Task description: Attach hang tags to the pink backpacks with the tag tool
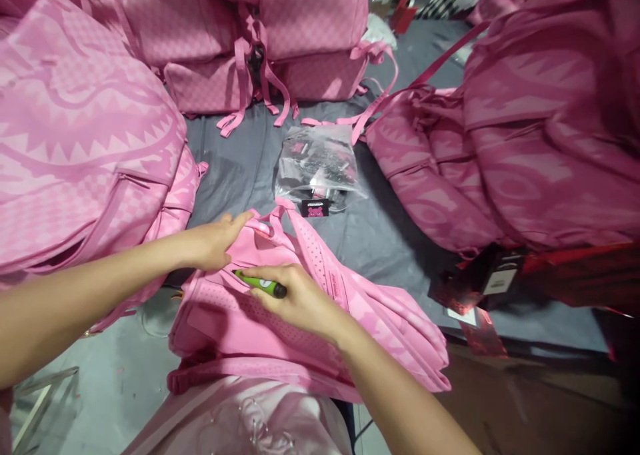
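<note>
A pink backpack (pixel 395 308) lies on its side across my lap and the table's near edge, its padded straps and back panel facing me. My left hand (pixel 213 242) grips the backpack's fabric near its top end, the thumb side partly hidden. Between the fingers of my right hand (pixel 295 295) is a green marker pen (pixel 261 284) with a black end. Its dark tip points left, at the pink fabric just beside my left hand. Whether the tip touches the cloth I cannot tell.
A clear plastic bag (pixel 320 162) of small dark tagged items lies beyond the backpack on the grey cloth-covered table (pixel 235 155). Pink backpacks stand at left (pixel 90 135) and right (pixel 545 128), with more stacked behind (pixel 195 25). Black-and-red tags (pixel 493 278) hang at right.
</note>
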### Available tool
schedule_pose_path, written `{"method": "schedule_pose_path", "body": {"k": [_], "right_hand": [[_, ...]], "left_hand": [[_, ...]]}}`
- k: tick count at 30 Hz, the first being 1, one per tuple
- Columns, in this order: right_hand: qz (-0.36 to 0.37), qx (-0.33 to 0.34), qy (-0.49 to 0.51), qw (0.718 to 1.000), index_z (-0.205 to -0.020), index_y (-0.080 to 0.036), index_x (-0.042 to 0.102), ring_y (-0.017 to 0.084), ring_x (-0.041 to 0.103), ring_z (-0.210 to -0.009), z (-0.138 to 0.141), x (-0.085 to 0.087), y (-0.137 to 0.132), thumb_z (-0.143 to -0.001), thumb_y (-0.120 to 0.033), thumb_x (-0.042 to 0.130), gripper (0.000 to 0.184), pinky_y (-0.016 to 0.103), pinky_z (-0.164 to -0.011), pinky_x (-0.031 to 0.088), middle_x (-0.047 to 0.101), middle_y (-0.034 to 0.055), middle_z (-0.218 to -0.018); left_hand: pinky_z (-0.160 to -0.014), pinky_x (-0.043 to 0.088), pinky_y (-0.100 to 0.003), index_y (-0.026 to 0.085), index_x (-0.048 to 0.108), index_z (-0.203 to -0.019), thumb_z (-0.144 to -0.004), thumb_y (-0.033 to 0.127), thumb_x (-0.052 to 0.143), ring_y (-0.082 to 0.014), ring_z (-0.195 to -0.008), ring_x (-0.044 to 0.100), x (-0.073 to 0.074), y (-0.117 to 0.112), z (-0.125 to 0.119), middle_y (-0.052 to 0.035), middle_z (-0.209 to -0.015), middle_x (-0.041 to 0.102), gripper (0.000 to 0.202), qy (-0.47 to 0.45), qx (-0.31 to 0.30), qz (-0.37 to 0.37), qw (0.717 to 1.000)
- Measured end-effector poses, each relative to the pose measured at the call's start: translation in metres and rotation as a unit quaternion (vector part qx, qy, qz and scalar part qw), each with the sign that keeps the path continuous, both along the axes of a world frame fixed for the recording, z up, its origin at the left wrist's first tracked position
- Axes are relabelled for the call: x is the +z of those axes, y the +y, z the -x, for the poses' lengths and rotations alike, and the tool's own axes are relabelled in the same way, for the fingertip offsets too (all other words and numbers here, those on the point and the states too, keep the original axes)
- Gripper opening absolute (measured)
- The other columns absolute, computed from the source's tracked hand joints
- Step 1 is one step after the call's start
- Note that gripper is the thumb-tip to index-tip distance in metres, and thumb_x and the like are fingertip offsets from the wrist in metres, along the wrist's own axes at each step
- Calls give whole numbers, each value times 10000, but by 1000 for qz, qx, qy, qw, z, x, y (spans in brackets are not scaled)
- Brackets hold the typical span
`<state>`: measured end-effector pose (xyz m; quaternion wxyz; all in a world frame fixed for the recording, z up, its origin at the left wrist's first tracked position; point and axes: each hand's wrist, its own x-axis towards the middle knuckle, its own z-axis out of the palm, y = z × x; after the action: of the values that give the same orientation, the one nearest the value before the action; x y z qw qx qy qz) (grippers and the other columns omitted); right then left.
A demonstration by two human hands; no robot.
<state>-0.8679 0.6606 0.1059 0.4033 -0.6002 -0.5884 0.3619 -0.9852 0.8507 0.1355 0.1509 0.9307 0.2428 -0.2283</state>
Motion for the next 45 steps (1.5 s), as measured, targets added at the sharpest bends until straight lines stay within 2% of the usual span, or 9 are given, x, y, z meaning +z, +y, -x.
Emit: {"method": "schedule_pose_path", "body": {"k": [4,8,13,18,22,29,33,39,45], "right_hand": [[-106,-130,26,986,-1059,-227,758,228,657,-1231,-38,34,-30,-922,-284,636,192,377,-1057,535,733,55,-1248],[-201,-344,-193,897,-995,-205,701,218,719,-998,-97,36,-16,-916,-159,521,202,361,-909,566,754,84,-1087],[97,-168,-503,842,-1163,-145,698,198,687,-943,-154,-18,58,-907,-101,507,323,279,-795,487,680,161,-1195],[138,-138,-518,833,-1060,-146,711,172,666,-779,-168,-53,96,-904,-147,580,204,272,-656,438,656,171,-1210],[135,-170,-494,842,-1009,-172,712,218,668,-774,-170,-49,88,-902,-174,598,157,298,-648,437,710,146,-1079],[-40,-271,-444,853,-1084,-189,710,237,704,-977,-122,14,20,-977,-248,480,259,323,-801,507,751,119,-1077],[-178,-191,-352,899,-1093,-251,708,192,721,-867,-63,42,-7,-988,-292,489,247,292,-761,519,770,59,-988],[23,-52,-397,916,-968,-235,732,162,692,-676,-20,51,6,-908,-166,567,188,244,-577,383,767,14,-804],[130,79,-475,867,-1000,-225,755,206,724,-807,4,41,29,-902,-114,529,271,270,-624,382,778,72,-896]], "left_hand": [[-793,525,-312,323,-37,-1613,-795,167,598,-283,-1060,693,1,-2,0,-152,-1406,470,1047,7,5,3,1000],[-796,527,-322,303,-15,-1616,-784,144,613,-313,-1137,662,4,-5,-3,-162,-1422,456,1055,13,18,-8,1000],[-788,530,-343,287,9,-1621,-790,204,675,-315,-1057,691,3,-10,-4,-164,-1394,486,1068,9,22,-31,999],[-795,525,-336,283,-4,-1618,-794,277,725,-327,-1091,679,-2,-11,-1,-180,-1427,478,1101,-13,24,-40,999],[-810,526,-333,287,8,-1616,-792,272,722,-322,-1106,672,-6,-11,-1,-172,-1416,489,1090,-18,24,-40,999],[-831,543,-378,287,90,-1611,-772,256,719,-341,-1092,675,-9,-13,2,-162,-1363,514,1049,-54,37,-44,997],[-893,543,-429,301,152,-1608,-788,269,719,-366,-1145,657,-3,-18,6,-159,-1358,529,997,-93,56,-12,994],[-1235,333,-420,216,254,-1580,-968,463,494,-264,-1495,381,-17,-27,57,-110,-1633,339,703,-283,145,126,940],[-1255,321,-389,246,176,-1594,-841,402,701,-252,-1526,333,-55,-55,107,-79,-1653,318,931,-338,203,173,903]]}}
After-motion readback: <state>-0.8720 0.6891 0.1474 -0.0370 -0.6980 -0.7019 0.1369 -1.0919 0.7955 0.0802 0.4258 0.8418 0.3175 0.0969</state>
